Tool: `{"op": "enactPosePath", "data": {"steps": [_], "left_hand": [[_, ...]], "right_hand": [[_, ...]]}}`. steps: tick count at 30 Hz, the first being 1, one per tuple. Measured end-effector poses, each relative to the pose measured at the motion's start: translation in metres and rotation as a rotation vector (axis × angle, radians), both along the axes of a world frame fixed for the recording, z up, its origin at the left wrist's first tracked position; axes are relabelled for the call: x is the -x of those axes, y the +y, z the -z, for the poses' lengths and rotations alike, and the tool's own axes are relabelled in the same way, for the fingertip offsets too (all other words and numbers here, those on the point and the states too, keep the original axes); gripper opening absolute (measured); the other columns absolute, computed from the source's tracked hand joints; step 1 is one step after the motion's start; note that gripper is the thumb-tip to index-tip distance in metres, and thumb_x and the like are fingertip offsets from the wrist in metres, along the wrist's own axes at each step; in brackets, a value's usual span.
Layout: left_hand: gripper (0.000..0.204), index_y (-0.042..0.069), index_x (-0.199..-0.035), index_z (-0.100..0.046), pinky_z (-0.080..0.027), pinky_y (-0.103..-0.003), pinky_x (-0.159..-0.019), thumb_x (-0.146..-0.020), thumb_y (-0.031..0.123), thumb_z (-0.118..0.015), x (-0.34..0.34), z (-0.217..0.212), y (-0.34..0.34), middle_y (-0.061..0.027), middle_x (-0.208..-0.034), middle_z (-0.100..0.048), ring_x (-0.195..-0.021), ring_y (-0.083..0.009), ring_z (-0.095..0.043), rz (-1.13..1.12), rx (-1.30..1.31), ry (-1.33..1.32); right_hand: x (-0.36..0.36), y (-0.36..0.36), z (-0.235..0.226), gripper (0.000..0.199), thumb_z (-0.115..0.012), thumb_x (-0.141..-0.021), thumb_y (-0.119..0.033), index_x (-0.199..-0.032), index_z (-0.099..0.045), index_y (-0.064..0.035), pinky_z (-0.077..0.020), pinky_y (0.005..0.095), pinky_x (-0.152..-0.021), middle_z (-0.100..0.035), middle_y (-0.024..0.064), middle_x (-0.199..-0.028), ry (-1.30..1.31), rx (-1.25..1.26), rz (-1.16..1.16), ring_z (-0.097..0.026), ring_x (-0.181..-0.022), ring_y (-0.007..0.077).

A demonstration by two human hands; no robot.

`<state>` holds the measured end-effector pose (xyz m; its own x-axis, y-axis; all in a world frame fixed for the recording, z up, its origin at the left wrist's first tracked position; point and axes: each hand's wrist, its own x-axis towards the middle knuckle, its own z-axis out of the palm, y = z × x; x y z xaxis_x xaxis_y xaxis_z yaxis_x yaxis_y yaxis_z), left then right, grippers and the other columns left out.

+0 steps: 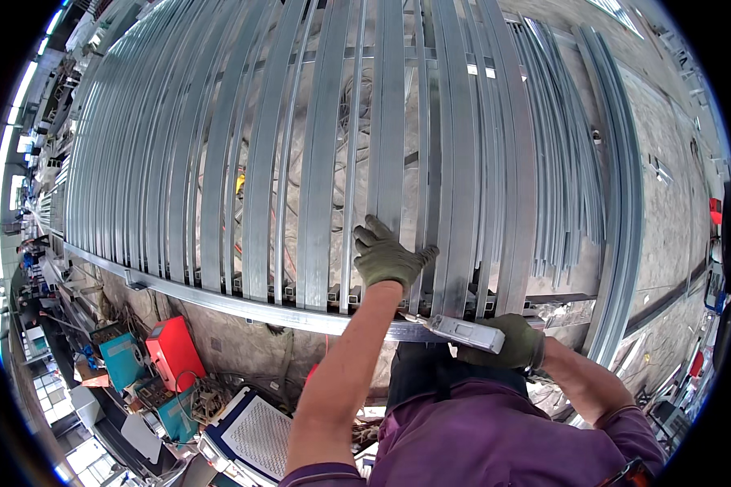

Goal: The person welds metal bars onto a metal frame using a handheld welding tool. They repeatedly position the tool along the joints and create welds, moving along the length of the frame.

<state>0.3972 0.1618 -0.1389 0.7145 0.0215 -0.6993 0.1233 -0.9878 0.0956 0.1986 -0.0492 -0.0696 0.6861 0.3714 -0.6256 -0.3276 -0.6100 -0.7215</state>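
My left hand, in an olive-green glove, lies with its fingers spread on a long flat-faced grey metal tube. Its thumb reaches right, over the gap toward the neighbouring tubes. In my right hand, also gloved, is a boxy silver welding gun with a narrow nozzle. The nozzle points left, close to the tube ends at the front rail of the frame. Whether the tip touches metal I cannot tell. My gloved fingers on the grip are partly hidden by the gun's body.
Many parallel tubes reach away from me, with gaps between them. To the right lie loose thin tubes and a stack of long profiles. A red machine, teal boxes and a white-blue cabinet stand at lower left among cables.
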Motion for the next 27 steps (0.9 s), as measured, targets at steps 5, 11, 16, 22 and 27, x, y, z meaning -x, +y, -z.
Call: {"op": "enactPosePath", "data": {"steps": [5, 11, 16, 22, 27], "left_hand": [[0.164, 0.006, -0.182, 0.014, -0.035, -0.059, -0.136, -0.079, 0.085, -0.086, 0.010, 0.010, -0.013, -0.0331, -0.189, -0.005, -0.176, -0.0481, -0.014, -0.054, -0.075, -0.013], [0.156, 0.006, -0.182, 0.011, -0.042, -0.061, -0.128, -0.081, 0.073, -0.087, 0.010, 0.014, -0.033, -0.0326, -0.187, -0.014, -0.170, -0.0501, -0.028, -0.112, -0.216, -0.062], [0.147, 0.003, -0.182, 0.004, -0.045, -0.060, -0.125, -0.082, 0.064, -0.085, 0.012, 0.018, -0.034, -0.0338, -0.176, -0.030, -0.162, -0.0513, -0.039, -0.083, -0.247, -0.131], [0.154, 0.002, -0.182, 0.004, -0.045, -0.059, -0.126, -0.080, 0.073, -0.087, 0.010, 0.015, -0.033, -0.0327, -0.175, -0.033, -0.162, -0.0496, -0.040, -0.061, -0.227, -0.114], [0.157, 0.001, -0.181, 0.006, -0.046, -0.053, -0.128, -0.082, 0.079, -0.087, 0.010, 0.026, 0.006, -0.0335, -0.173, -0.035, -0.159, -0.0495, -0.045, 0.027, -0.013, -0.141]], "right_hand": [[0.006, -0.004, 0.002, 0.061, -0.083, -0.097, -0.062, -0.140, -0.078, -0.0197, -0.0664, 0.0462, -0.092, -0.085, 0.0156, -0.113, -0.091, 0.023, -0.020, -0.082, -0.103, 0.0395], [0.014, -0.018, 0.004, 0.061, -0.082, -0.097, -0.062, -0.141, -0.077, -0.0203, -0.0666, 0.0466, -0.091, -0.085, 0.0152, -0.114, -0.111, -0.055, 0.034, -0.082, -0.102, 0.0398], [0.013, -0.029, 0.003, 0.064, -0.081, -0.098, -0.063, -0.148, -0.075, -0.0232, -0.0656, 0.0471, -0.097, -0.084, 0.0151, -0.122, -0.052, -0.048, 0.040, -0.081, -0.110, 0.0396], [0.009, -0.032, 0.002, 0.064, -0.080, -0.098, -0.065, -0.146, -0.075, -0.0223, -0.0645, 0.0474, -0.099, -0.083, 0.0165, -0.124, -0.005, -0.054, 0.007, -0.080, -0.114, 0.0406], [-0.007, -0.034, 0.003, 0.063, -0.080, -0.098, -0.066, -0.141, -0.077, -0.0207, -0.0646, 0.0466, -0.099, -0.084, 0.0164, -0.123, 0.020, -0.019, -0.064, -0.080, -0.114, 0.0414]]}}
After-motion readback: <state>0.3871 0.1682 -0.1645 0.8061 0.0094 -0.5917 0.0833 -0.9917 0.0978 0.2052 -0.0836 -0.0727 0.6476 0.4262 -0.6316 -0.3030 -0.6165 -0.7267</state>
